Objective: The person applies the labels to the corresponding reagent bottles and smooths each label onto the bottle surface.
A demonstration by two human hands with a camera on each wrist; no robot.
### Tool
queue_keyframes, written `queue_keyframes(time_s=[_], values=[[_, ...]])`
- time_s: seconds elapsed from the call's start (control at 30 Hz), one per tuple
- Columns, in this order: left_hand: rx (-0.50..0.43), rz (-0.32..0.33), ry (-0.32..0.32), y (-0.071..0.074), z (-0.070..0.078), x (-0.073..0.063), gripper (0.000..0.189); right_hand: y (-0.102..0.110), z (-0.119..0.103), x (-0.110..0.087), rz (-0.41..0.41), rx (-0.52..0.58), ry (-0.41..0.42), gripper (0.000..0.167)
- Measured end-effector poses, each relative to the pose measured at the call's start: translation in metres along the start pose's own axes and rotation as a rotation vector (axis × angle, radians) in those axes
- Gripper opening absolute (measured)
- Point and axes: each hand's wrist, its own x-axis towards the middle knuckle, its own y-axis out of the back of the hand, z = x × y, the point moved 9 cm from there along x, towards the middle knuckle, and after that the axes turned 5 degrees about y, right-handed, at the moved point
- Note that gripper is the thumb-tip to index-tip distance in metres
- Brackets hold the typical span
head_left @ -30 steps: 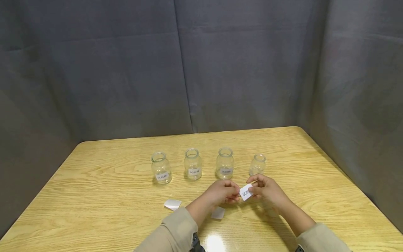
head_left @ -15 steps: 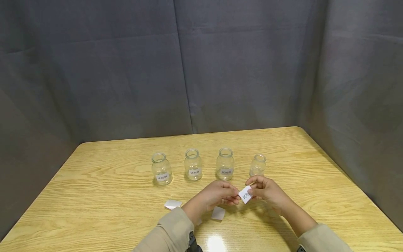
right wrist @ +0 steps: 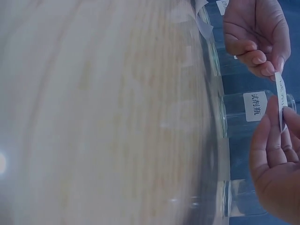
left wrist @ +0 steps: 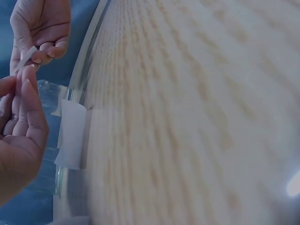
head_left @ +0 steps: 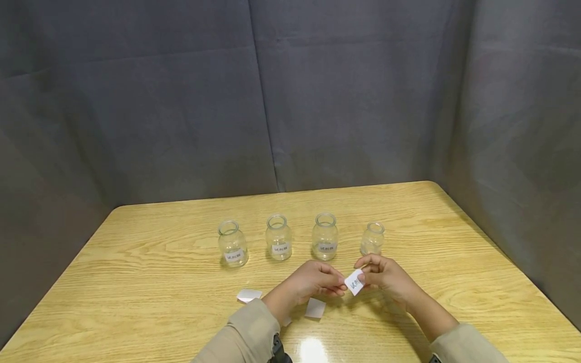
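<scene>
Between both hands is a small white paper label (head_left: 354, 282) with dark handwriting, raised above the table. My right hand (head_left: 388, 280) pinches its right side between thumb and fingers. At its left corner the fingertips of my left hand (head_left: 313, 282) pinch the edge. In the right wrist view the label (right wrist: 281, 101) appears almost edge-on, spanning the two hands. Just behind my right hand stands a smaller glass jar (head_left: 373, 237), its base partly covered. Three larger labelled glass jars stand left of it: a left jar (head_left: 232, 241), a middle jar (head_left: 278, 234) and a right jar (head_left: 324, 234).
On the wooden table (head_left: 159, 302) lie a folded white paper piece (head_left: 249, 295) and another paper piece (head_left: 315, 308) near my left forearm. A third scrap (head_left: 287, 321) is mostly hidden by that arm. Dark grey curtains (head_left: 181, 101) hang behind and beside the table.
Both hands stay nearly in place. The label has tilted slightly and sits a little lower. My left forearm has shifted slightly left, showing more of the papers beside it.
</scene>
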Motion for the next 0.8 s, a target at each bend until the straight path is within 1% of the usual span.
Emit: queue_keyframes(time_s=[0.1, 0.27, 0.37, 0.43, 0.53, 0.67, 0.8], values=[[-0.009, 0.024, 0.005, 0.001, -0.001, 0.001, 0.015, 0.001, -0.001, 0.000, 0.012, -0.004, 0.002, 0.029], [-0.056, 0.053, 0.006, 0.002, -0.002, 0.004, 0.015, 0.001, -0.004, 0.000, 0.039, -0.022, 0.008, 0.024], [-0.089, 0.067, -0.002, 0.003, -0.002, 0.006, 0.016, 0.002, -0.004, 0.001, 0.071, -0.044, 0.008, 0.021], [-0.110, 0.083, -0.009, 0.004, -0.002, 0.006, 0.016, 0.003, -0.005, 0.002, 0.095, -0.058, 0.010, 0.022], [-0.117, 0.108, -0.010, 0.005, -0.003, 0.007, 0.017, 0.005, -0.005, 0.002, 0.124, -0.075, 0.014, 0.027], [-0.123, 0.152, -0.012, 0.008, -0.003, 0.006, 0.016, 0.005, -0.005, 0.001, 0.130, -0.084, 0.016, 0.035], [-0.128, 0.194, -0.016, 0.011, -0.003, 0.006, 0.014, 0.007, -0.005, 0.000, 0.178, -0.088, -0.005, 0.035]])
